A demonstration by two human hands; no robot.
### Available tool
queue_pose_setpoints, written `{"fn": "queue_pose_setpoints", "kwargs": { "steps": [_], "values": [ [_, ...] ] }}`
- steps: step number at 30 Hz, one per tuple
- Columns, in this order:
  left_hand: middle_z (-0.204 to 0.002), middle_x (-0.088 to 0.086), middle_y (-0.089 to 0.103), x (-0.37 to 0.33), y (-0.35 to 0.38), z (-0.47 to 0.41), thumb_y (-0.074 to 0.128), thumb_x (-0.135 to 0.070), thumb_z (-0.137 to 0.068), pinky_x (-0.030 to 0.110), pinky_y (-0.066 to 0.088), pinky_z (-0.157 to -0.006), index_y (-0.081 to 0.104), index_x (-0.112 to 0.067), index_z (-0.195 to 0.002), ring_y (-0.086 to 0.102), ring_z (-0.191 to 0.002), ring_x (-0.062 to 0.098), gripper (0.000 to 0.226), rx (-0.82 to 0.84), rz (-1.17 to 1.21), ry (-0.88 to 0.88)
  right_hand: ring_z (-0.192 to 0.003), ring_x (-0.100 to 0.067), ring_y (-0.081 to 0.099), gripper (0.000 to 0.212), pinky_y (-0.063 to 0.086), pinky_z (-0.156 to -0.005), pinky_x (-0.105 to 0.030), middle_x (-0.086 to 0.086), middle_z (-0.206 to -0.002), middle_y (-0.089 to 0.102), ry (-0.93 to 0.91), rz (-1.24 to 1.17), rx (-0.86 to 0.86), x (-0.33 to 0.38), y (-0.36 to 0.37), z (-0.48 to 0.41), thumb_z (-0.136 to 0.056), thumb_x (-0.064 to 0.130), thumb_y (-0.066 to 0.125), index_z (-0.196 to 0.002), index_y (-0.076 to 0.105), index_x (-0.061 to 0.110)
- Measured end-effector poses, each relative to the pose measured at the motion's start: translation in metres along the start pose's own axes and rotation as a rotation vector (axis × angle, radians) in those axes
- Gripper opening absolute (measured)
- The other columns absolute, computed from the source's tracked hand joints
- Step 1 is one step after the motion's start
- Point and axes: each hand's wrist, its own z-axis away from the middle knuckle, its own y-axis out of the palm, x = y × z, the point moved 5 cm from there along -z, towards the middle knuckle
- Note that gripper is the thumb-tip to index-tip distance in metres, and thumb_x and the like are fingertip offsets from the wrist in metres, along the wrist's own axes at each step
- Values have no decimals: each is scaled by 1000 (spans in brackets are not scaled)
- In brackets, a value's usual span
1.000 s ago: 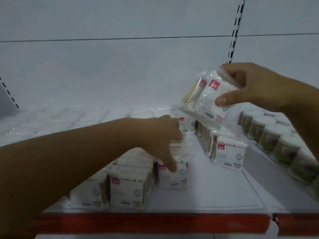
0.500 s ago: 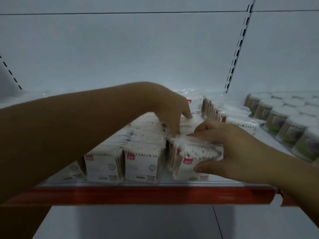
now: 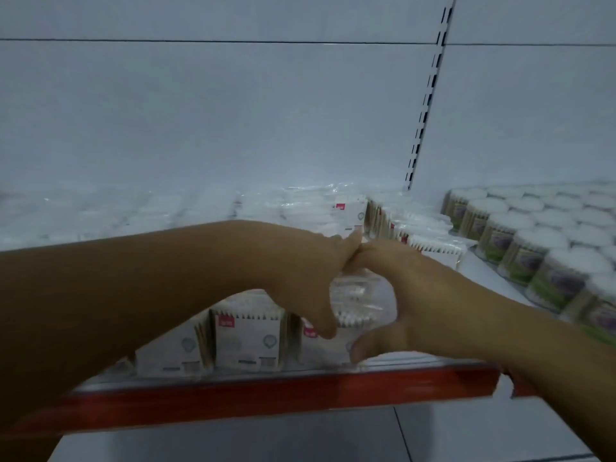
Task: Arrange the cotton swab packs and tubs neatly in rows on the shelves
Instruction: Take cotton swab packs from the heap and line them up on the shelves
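on the shelf (image 3: 266,395) with tubs (image 3: 520,241) at right and upright packs (image 3: 246,338) in rows at front left, our left hand (image 3: 300,271) and right hand (image 3: 413,295) both have fingers (image 3: 370,258) clamped round one clear swab pack (image 3: 360,305) beside those rows.

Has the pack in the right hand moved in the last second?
Yes. The pack dropped from mid-air to the front row behind the red shelf edge, held by the right hand.
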Motion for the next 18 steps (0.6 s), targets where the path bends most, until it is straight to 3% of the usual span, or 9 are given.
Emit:
{"fn": "queue_pose_setpoints", "kwargs": {
  "steps": [2, 3, 5, 7, 10, 13, 18],
  "values": [
    [-162, -3, 5, -6, -3, 3, 74, -37, -79, 36, 34, -111, -24, -38, -147, 28, -141, 20, 120, -53, -50, 52, -105, 6, 50, 53, 40, -92, -20, 28, -113, 53, 121, 83, -184, -30, -29, 3, -60, 71, 65, -105, 60, 42],
    [-162, -5, -1, -6, -2, 3, 71, -34, -81, 41, 31, -113, -23, -44, -145, 20, -145, 21, 114, -69, -102, 76, -106, -3, 53, 47, 40, -89, -23, 18, -115, 57, 247, 180, -271, -55, -42, 8, -69, 64, 65, -107, 63, 36],
    [-161, -8, -14, -14, 6, 4, 61, -32, -86, 51, 13, -119, -19, -56, -142, -6, -149, 20, 100, -64, -213, 144, -113, -17, 51, 47, 39, -90, -29, 3, -126, 56, 406, 394, -358, -87, -50, 18, -80, 46, 69, -120, 64, 23],
    [-159, -8, -24, -15, 11, 2, 52, -32, -91, 54, 1, -118, -10, -60, -141, -20, -147, 18, 85, -78, -291, 193, -115, -23, 50, 48, 41, -91, -33, -3, -129, 54, 446, 472, -339, -108, -41, 24, -80, 35, 74, -123, 63, 16],
    [-155, -7, -32, -12, 18, -1, 43, -38, -95, 54, -1, -119, -3, -55, -146, -24, -145, 19, 71, -59, -361, 198, -110, -23, 49, 42, 39, -83, -30, -4, -122, 52, 406, 461, -383, -115, -35, 30, -72, 26, 81, -109, 65, 15],
    [-154, -5, -35, -10, 18, -3, 44, -46, -94, 54, -3, -119, -8, -47, -148, -26, -145, 20, 75, -3, -385, 167, -103, -19, 48, 38, 36, -81, -28, 2, -109, 51, 366, 378, -406, -113, -39, 30, -68, 24, 85, -97, 60, 21],
    [-160, -1, -19, -16, 13, -5, 46, -55, -92, 51, 10, -120, 11, -34, -152, -12, -148, 19, 72, -96, -384, 135, -73, -4, 57, 33, 42, -59, -25, 17, -83, 60, 413, 155, -294, -117, -38, 35, -74, 22, 80, -83, 49, 31]
  ]
}}
